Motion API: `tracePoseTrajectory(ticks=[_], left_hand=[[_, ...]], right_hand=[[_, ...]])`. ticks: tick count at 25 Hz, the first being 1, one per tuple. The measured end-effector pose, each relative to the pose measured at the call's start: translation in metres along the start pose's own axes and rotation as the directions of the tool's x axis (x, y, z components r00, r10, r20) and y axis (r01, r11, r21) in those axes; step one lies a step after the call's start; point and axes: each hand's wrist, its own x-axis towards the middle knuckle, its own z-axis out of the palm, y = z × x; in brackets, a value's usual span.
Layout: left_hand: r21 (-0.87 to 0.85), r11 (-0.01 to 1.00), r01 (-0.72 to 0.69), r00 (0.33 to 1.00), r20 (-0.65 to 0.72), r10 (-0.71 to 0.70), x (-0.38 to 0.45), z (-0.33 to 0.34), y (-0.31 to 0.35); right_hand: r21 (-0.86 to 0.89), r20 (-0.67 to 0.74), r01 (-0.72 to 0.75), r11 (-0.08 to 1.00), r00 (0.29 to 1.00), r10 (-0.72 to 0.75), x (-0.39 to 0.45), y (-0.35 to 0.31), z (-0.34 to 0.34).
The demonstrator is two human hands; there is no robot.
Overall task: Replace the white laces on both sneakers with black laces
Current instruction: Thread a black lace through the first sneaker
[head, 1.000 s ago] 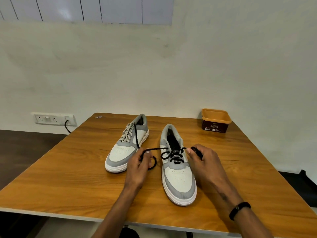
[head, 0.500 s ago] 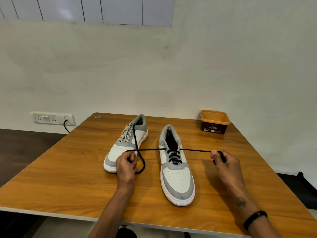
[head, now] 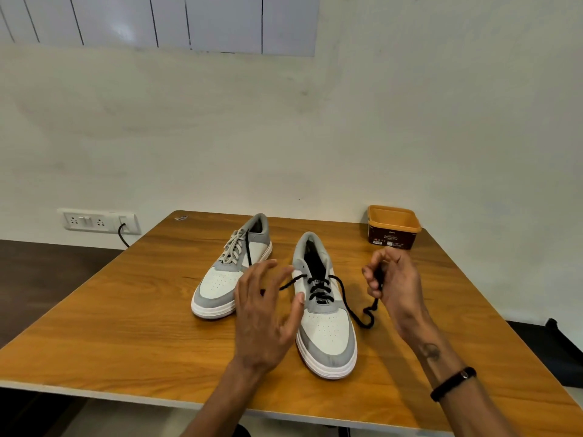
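Right shoe [head: 321, 298], mid-table, is laced black through its lower eyelets only. Right hand [head: 394, 285] pinches the black lace [head: 355, 310], apparently ready to thread. Left hand [head: 265, 310] hovers spread, empty. Left shoe [head: 233, 266], toward the far edge, keeps its white lace [head: 233, 247].

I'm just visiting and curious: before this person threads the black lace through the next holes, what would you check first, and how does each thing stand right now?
1. Right hand holds a lace end: ok, its fingers are curled round the black lace.
2. Left hand holds the other end: not ok, it is open above the table.
3. Lower eyelets of the right sneaker threaded: ok, black crossings show.
4. Upper eyelets threaded: not ok, the lace leaves the shoe partway up.
5. Lace free of knots: cannot tell, it curls beside the shoe.
6. Left sneaker relaced: not ok, white laces remain.
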Motion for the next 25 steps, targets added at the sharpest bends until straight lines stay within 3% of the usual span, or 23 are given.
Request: tracePoseTrajectory(ticks=[2,4,7,10,15,20,25], left_hand=[[0.109,0.991,-0.083,0.996,-0.021,0.086,-0.003,0.003,0.009],[0.13,0.99,-0.061,0.997,-0.043,0.067,-0.001,0.007,0.02],[-0.022,0.998,0.063,0.996,0.057,-0.062,0.015,0.013,0.041],[-0.149,0.985,0.082,0.987,0.147,-0.06,0.027,0.02,0.047],[-0.254,0.963,0.094,0.988,0.14,-0.06,0.025,0.017,0.043],[-0.112,0.992,0.061,0.979,0.202,-0.037,0.017,0.014,0.035],[-0.082,0.996,0.022,0.982,0.189,-0.007,0.019,0.009,0.036]], right_hand=[[0.07,0.108,-0.032,0.997,0.994,0.024,0.001,0.001,0.013],[0.064,0.174,-0.045,0.997,0.984,0.033,0.001,0.002,0.024],[-0.055,0.295,-0.005,0.998,0.955,0.021,0.0,0.004,0.036],[-0.204,0.375,0.011,0.979,0.925,0.068,-0.001,0.009,0.04],[-0.28,0.373,0.045,0.959,0.925,0.066,-0.006,0.012,0.039],[-0.27,0.381,0.048,0.962,0.923,0.061,-0.01,0.018,0.041],[-0.297,0.348,0.064,0.953,0.936,0.045,-0.009,0.017,0.042]])
